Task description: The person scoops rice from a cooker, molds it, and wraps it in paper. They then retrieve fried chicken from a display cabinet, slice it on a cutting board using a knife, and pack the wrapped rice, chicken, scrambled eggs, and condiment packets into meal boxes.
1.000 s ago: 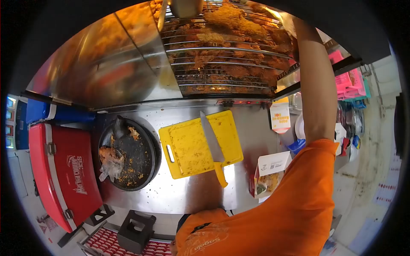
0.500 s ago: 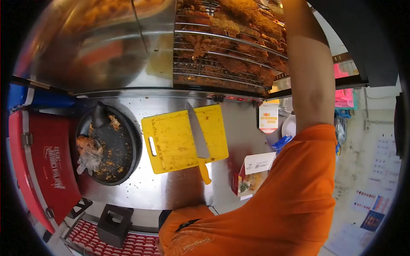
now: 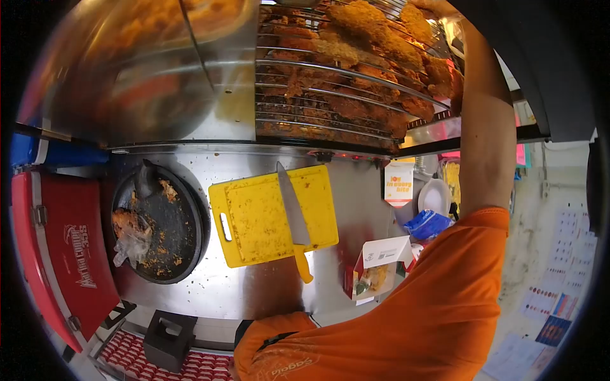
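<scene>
Warmer cabinet [image 3: 330,144]: 12 o'clock; its lower black edge spans the counter.
Steel counter [image 3: 260,295]: open metal at the cutting board's 3 and 6 o'clock.
Right arm [image 3: 486,140]: reaches toward 12 o'clock past the cabinet's right-hand frame, elbow nearly straight.
Fried pieces [image 3: 356,18]: on the wire racks at 12 o'clock — the large upper one runs from 10 to 4.
Cutting board [image 3: 251,216]: centre, near the black dish [image 3: 175,222] at 9.
Right hand [image 3: 440,7]: nearest the fried pieces — cropped, grip cannot be told.
Left hand: cannot be made out.
Knife [image 3: 292,206]: on the board, tip between 11 and 12.
</scene>
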### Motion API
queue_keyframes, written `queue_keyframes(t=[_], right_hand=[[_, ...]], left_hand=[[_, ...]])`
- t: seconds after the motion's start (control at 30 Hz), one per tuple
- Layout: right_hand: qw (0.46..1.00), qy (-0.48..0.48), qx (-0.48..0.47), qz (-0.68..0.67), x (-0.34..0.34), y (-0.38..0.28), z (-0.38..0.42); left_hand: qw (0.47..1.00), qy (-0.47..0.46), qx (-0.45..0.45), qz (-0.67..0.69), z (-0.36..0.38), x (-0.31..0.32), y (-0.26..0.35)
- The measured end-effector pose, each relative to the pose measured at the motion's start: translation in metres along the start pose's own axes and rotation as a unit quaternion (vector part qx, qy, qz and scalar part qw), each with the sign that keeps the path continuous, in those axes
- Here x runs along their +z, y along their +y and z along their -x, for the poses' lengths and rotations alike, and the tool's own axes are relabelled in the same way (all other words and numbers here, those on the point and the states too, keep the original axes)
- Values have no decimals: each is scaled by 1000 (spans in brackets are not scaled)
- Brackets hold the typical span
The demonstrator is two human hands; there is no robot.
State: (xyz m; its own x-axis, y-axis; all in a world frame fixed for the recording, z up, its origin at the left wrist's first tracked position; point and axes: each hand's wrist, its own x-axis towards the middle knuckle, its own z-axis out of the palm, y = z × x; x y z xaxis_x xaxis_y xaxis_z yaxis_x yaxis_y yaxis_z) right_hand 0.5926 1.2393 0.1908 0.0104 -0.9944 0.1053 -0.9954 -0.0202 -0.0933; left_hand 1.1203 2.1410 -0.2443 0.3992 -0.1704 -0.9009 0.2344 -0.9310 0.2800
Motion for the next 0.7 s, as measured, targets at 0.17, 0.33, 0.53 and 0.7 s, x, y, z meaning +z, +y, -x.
queue_keyframes(t=[0.17, 0.33, 0.53, 0.7], right_hand=[[1000, 5, 0, -17, 0, -2, 12], [999, 16, 0, -43, 1, -9, 21], [997, 34, 1, -72, 6, -18, 30], [985, 76, 7, -157, 8, -35, 43]], left_hand=[[1000, -5, 18, -6, -11, 6, 16], [999, -4, 45, 4, -17, 3, 28], [998, 5, 67, 12, -10, -10, 18], [995, 15, 98, -4, -9, -33, -20]])
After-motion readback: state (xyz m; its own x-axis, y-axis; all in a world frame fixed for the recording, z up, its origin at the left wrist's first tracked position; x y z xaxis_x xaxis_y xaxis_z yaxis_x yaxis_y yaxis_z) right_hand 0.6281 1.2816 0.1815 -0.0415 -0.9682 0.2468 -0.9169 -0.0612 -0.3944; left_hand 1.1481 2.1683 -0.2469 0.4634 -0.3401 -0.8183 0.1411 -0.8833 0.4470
